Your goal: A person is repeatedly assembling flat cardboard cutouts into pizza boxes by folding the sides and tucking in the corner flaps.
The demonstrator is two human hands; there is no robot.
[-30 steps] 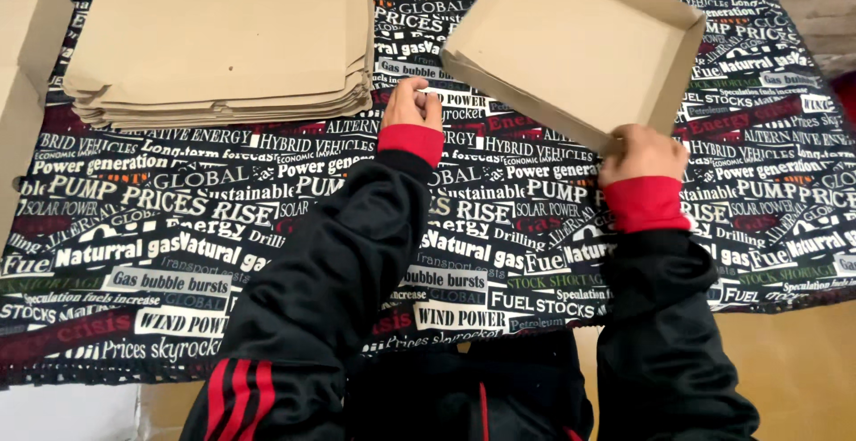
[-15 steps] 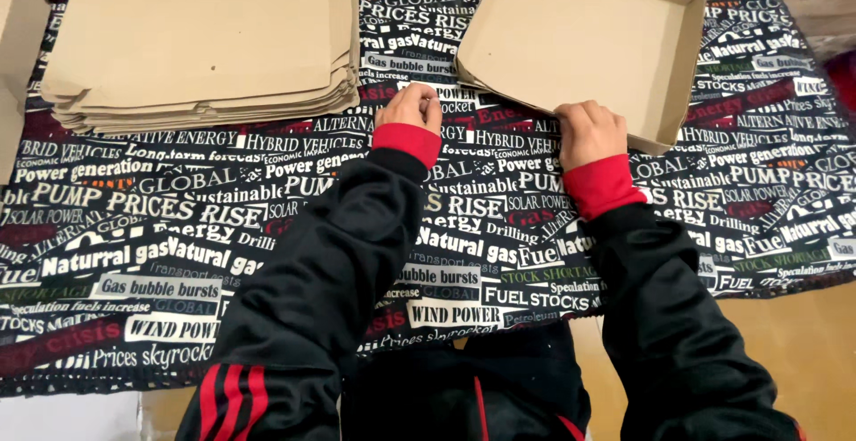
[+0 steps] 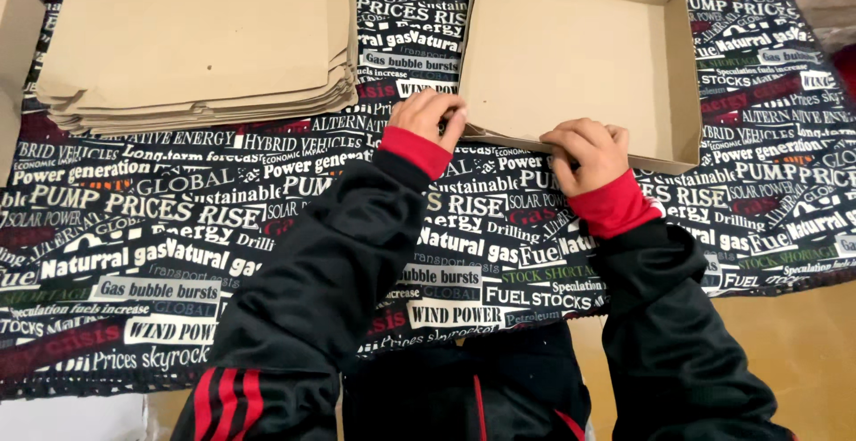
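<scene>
Clearly both hands are pinching the near wall of the shallow cardboard tray, which is lying toward the far right corner of the bench: the left hand is gripping the near-left corner, the right hand the wall's middle. Uneven pressing is likely to crease the wall crooked or pop the corner flap loose. The stack of flat cardboard blanks is sitting at the far left.

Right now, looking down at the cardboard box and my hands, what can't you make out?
Head view only:
- Near wall of the cardboard box: partly covered by the left hand and right hand.
- Fingertips of both hands: curled under, grip unclear.
- Stack of flat cardboard sheets: top cut off by the frame edge, count unreadable.
- Patterned cloth: hidden under the sleeves.
</scene>
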